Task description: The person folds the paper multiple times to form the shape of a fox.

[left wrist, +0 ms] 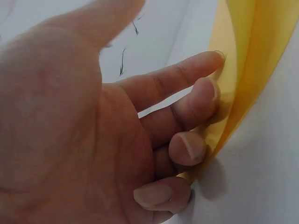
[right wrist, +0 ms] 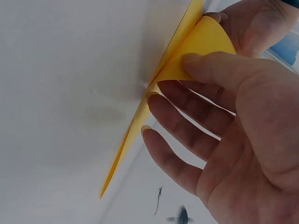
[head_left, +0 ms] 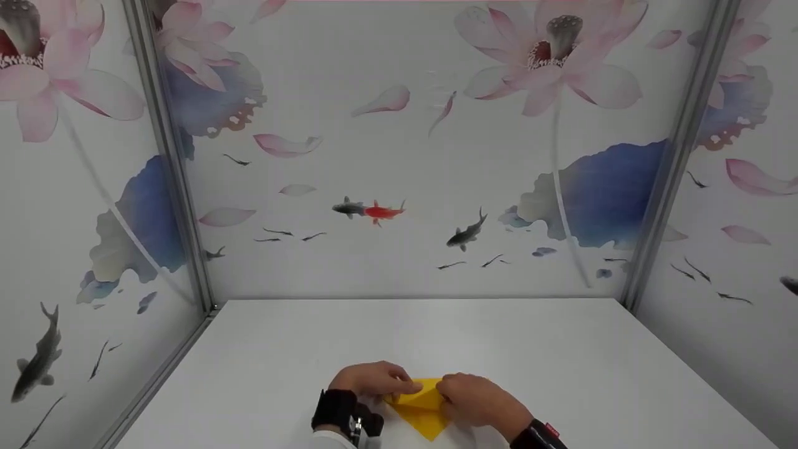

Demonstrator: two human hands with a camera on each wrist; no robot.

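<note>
Yellow paper between two hands, low and central on the table, one flap lifted.
The yellow paper [head_left: 427, 415] narrows to a corner pointing toward the person; creases cross its face. Right hand [head_left: 477, 400]: thumb and forefinger pinch the curled flap, remaining fingers spaced along the sheet. Left hand [head_left: 373, 378]: fingertips bear on the paper, but the thumb's contact is unclear, so a pinch cannot be confirmed. Step in hand, as judged: folding. Good practice would be to anchor the sheet with the left fingertips, line up the flap's edge, then run the crease outward from its middle; creasing while the flap is curled risks a skewed line. The white table [head_left: 280, 349] offers a flat backing.
</note>
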